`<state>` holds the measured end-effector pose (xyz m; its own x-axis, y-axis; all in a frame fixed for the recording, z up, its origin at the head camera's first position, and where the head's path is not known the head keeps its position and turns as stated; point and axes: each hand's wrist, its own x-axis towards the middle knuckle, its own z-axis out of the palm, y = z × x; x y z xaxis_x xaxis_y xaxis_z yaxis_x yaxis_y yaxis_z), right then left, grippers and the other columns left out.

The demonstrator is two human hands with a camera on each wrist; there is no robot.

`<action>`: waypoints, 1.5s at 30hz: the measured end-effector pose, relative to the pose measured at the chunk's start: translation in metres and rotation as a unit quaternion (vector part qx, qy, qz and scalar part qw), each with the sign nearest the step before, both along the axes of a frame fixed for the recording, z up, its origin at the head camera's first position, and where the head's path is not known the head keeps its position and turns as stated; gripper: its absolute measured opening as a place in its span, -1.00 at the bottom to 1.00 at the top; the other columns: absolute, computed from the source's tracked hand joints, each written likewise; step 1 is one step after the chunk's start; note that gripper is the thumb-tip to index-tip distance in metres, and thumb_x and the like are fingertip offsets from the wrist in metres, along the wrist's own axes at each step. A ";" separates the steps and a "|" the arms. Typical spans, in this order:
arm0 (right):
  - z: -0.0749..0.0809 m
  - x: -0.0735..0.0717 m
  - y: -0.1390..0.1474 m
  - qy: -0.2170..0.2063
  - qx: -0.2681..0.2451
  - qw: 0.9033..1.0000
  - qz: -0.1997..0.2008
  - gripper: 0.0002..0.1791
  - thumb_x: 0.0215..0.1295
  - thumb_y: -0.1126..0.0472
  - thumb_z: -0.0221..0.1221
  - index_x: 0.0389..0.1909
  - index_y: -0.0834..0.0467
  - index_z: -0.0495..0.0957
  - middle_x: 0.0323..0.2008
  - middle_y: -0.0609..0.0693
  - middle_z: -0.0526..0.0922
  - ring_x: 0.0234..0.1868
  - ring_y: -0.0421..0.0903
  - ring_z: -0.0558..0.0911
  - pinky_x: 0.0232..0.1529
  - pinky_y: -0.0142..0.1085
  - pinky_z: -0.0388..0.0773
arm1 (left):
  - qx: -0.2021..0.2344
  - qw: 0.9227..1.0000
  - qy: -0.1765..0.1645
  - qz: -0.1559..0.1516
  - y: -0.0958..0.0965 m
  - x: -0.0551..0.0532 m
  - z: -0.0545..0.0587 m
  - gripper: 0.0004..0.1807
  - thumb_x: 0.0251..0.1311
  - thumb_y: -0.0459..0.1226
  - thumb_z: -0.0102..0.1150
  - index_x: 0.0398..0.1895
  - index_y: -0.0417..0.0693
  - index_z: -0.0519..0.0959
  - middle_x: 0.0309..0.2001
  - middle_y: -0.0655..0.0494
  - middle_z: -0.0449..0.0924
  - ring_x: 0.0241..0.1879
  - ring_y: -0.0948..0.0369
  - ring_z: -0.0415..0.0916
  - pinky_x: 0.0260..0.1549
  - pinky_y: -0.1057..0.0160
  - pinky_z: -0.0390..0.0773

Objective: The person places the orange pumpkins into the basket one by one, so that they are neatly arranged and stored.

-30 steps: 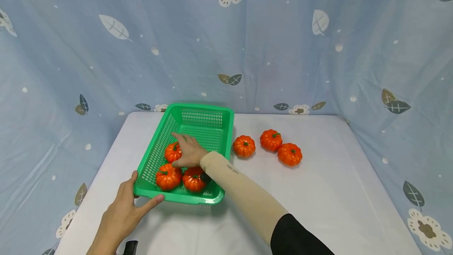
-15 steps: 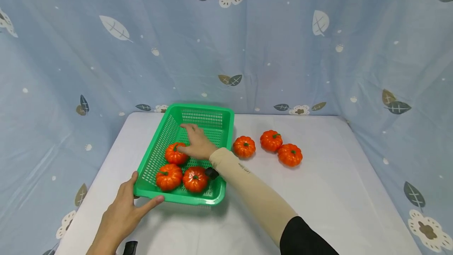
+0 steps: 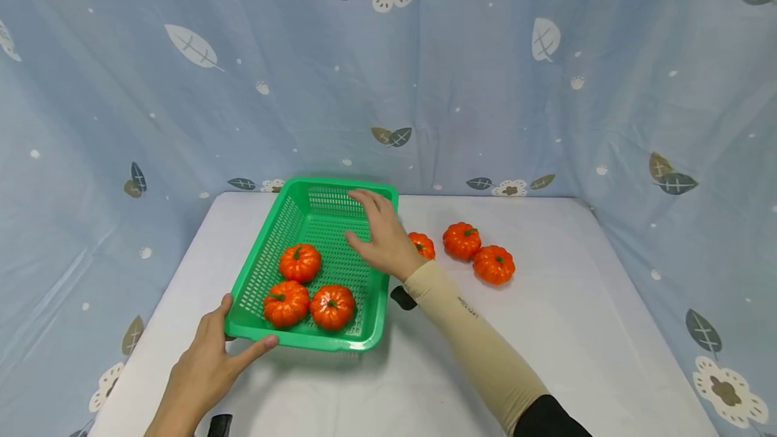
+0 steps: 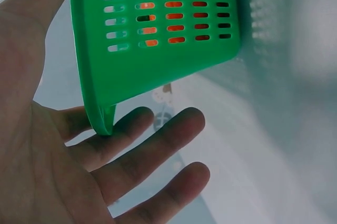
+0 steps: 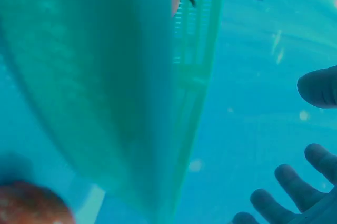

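Observation:
A green plastic basket (image 3: 306, 340) holds three small orange toy pumpkins: one at the left (image 3: 300, 263), one at the near left (image 3: 286, 304) and one at the near middle (image 3: 332, 307). At its near left corner is my left hand (image 3: 200, 366), thumb along the front rim and fingers at the side. The left wrist view shows those fingers spread and nearly straight under the rim. My right hand (image 3: 388, 238) hovers over the basket's right rim, fingers extended, holding nothing. Behind it a fourth pumpkin (image 3: 423, 245) on the table is partly hidden.
Two more pumpkins, one farther back (image 3: 462, 241) and one nearer (image 3: 494, 265), sit touching or nearly so on the white table (image 3: 546, 342), right of the basket. A blue patterned curtain (image 3: 473, 86) hangs behind the table and along its sides.
My right hand has moved right, from above the pumpkins inside the basket to its right rim, uncovering them. My left hand and the basket have stayed in place.

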<state>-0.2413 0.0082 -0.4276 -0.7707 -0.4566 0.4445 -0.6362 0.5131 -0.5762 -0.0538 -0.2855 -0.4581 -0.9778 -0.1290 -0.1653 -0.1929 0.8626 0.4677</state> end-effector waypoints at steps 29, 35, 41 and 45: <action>-0.086 0.002 0.084 -0.189 0.032 0.969 -0.154 -0.09 0.21 0.03 0.41 0.50 0.17 0.19 0.43 0.24 0.25 0.42 0.21 0.29 0.38 0.12 0.28 | 0.006 1.000 0.000 0.000 -0.001 0.001 0.002 0.39 0.09 0.45 0.17 0.63 -0.22 -0.28 0.33 -0.32 0.20 0.07 -0.16 0.47 -0.24 -0.22 0.52; -0.095 -0.001 0.087 -0.196 0.041 0.968 -0.152 -0.10 0.17 0.04 0.46 0.47 0.14 0.26 0.39 0.24 0.32 0.37 0.19 0.36 0.37 0.09 0.32 | 0.003 1.000 0.009 -0.002 0.000 0.002 0.001 0.38 0.09 0.44 0.19 0.63 -0.23 -0.25 0.35 -0.34 0.20 0.07 -0.16 0.48 -0.23 -0.22 0.52; -0.097 -0.004 0.088 -0.211 0.042 0.963 -0.161 -0.05 0.14 -0.02 0.47 0.47 0.19 0.24 0.36 0.24 0.32 0.34 0.20 0.40 0.33 0.10 0.37 | 0.001 1.000 0.009 -0.001 0.000 0.001 0.002 0.38 0.10 0.44 0.19 0.63 -0.23 -0.26 0.36 -0.35 0.18 0.08 -0.18 0.47 -0.21 -0.25 0.50; -0.097 -0.003 0.089 -0.218 0.043 0.960 -0.171 -0.05 0.11 -0.04 0.49 0.45 0.19 0.27 0.32 0.24 0.36 0.30 0.18 0.43 0.31 0.08 0.40 | 0.001 1.000 0.006 -0.001 -0.001 -0.001 0.002 0.37 0.10 0.43 0.20 0.63 -0.23 -0.26 0.34 -0.34 0.19 0.07 -0.17 0.46 -0.22 -0.24 0.50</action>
<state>-0.2448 0.0969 -0.5245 -0.9864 -0.1637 0.0180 -0.1299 0.7066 -0.6956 -0.0547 -0.2861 -0.4558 -0.9800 -0.1260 -0.1541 -0.1850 0.8620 0.4720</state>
